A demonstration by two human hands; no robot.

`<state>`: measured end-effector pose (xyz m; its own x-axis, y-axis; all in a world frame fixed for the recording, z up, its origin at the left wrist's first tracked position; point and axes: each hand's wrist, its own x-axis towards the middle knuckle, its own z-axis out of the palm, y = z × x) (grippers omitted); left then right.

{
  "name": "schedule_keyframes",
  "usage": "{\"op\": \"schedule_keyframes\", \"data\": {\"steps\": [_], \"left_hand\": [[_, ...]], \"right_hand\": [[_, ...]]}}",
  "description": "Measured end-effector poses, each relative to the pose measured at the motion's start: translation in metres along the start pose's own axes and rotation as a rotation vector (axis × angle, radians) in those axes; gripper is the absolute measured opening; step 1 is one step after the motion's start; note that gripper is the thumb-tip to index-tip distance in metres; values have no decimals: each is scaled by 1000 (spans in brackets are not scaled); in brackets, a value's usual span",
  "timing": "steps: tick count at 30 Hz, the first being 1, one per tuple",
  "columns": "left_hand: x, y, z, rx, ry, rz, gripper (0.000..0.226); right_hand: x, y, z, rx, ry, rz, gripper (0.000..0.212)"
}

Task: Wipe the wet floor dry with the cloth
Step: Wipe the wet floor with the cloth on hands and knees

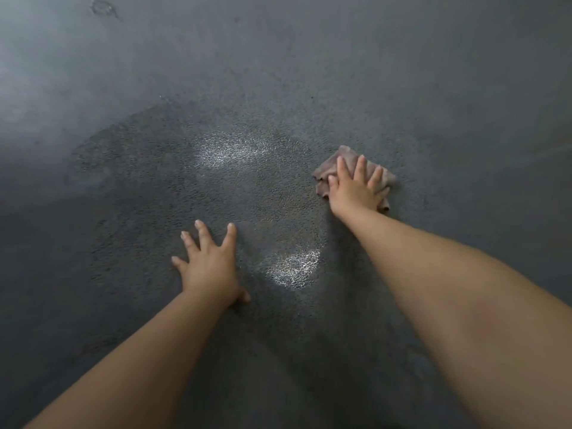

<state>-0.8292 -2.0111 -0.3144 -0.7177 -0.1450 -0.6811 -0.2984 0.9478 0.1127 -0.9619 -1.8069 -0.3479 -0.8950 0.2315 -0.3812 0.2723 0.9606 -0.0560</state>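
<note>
Right hand (pixel 353 188) presses cloth (pixel 349 164) onto wet grey floor (pixel 185 168)

You have one crumpled pinkish-brown cloth (pixel 356 168) and one dark grey textured floor (pixel 433 88) before you. Two bare hands show: the left hand (pixel 210 267) and the right hand (pixel 353 187). One dark wet patch (pixel 154 181) spreads there, with what look like two shiny glares.
</note>
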Motion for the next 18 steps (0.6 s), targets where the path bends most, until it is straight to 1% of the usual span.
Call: {"op": "schedule_keyframes", "data": {"steps": [2, 4, 10, 12, 15, 18], "left_hand": [[1, 1, 0, 18, -6, 2, 127], [2, 1, 1, 25, -8, 4, 128], [9, -2, 3, 11, -47, 8, 127], [10, -3, 3, 1, -56, 12, 126], [10, -6, 4, 3, -57, 23, 127], [10, -9, 4, 0, -31, 37, 127]], "right_hand": [[9, -35, 0, 10, 15, 15, 53], [13, -72, 2, -17, 8, -75, 54], [-4, -170, 7, -117, -91, -581, 54], [-5, -180, 11, -150, -87, -673, 52], [14, -161, 8, -111, -19, -652, 48], [44, -119, -4, -70, 42, -480, 49]]}}
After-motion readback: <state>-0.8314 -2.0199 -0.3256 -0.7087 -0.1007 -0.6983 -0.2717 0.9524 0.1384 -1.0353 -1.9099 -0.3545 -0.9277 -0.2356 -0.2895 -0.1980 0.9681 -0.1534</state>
